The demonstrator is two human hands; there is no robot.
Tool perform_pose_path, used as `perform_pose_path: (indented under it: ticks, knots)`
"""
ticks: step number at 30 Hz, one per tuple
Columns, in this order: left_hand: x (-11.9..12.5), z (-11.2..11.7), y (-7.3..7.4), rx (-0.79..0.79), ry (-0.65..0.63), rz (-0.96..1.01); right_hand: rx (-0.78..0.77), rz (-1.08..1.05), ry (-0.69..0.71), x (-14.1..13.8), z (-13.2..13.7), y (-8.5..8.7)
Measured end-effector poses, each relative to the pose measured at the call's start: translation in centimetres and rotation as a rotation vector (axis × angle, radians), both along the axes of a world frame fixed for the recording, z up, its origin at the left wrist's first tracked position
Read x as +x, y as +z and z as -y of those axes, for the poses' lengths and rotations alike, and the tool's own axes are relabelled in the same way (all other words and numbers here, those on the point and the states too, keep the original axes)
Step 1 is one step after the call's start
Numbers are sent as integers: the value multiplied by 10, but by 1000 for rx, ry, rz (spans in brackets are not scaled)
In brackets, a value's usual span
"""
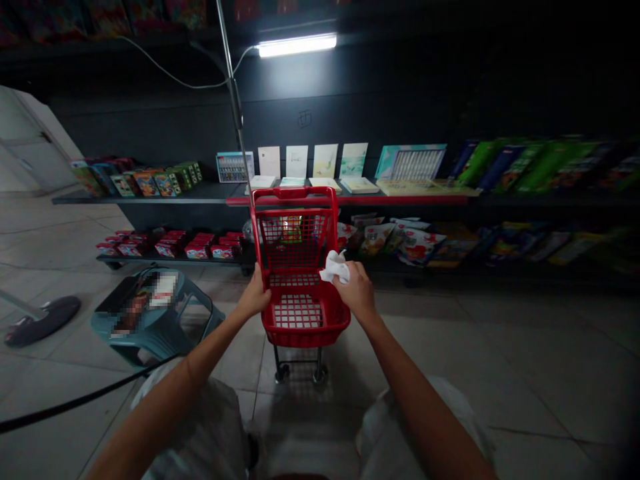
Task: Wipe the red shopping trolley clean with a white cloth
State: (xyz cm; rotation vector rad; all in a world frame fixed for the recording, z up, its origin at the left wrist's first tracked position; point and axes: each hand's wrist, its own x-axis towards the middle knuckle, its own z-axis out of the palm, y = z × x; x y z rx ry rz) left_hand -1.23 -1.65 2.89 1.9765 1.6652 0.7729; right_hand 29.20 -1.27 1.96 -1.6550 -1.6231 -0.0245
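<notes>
A small red shopping cart (300, 338) with a plastic grid basket stands right in front of me on the tiled floor. My left hand (255, 293) grips the left side of its frame, thumb over the basket rim. A crumpled white cloth or tissue (336, 267) is pinched in my right hand (357, 291), at the cart's right side. Whether the cloth touches the frame, I cannot tell. Only the floor and shelf goods show through the basket grid.
Behind the cart, a dark shelf (200, 197) bears notebooks and boxed sets; snack bags (420, 245) and red boxes (170, 243) fill the lower level. A blue-grey stool (165, 333) stands left. A metal pole (235, 100) rises behind the cart, near a lit tube lamp (297, 45).
</notes>
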Motion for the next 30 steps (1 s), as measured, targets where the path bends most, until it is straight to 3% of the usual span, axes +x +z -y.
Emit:
perform_pose_path:
  ticks: [4,13,19,25,30]
  knots:
    - [-6,-5,4,-176,-49,5,12,0,38,0,3,0]
    - [-1,10,17,-193,-137,-237,-29,18,23,13,-17,12]
    - [2,27,27,-191,-73,-400,9,55,7,8,-31,13]
    - [3,-6,32,-122,122,-236,27,55,-2,3,-38,8]
    - [8,-42,27,-121,198,-99,-16,75,9,-4,-32,11]
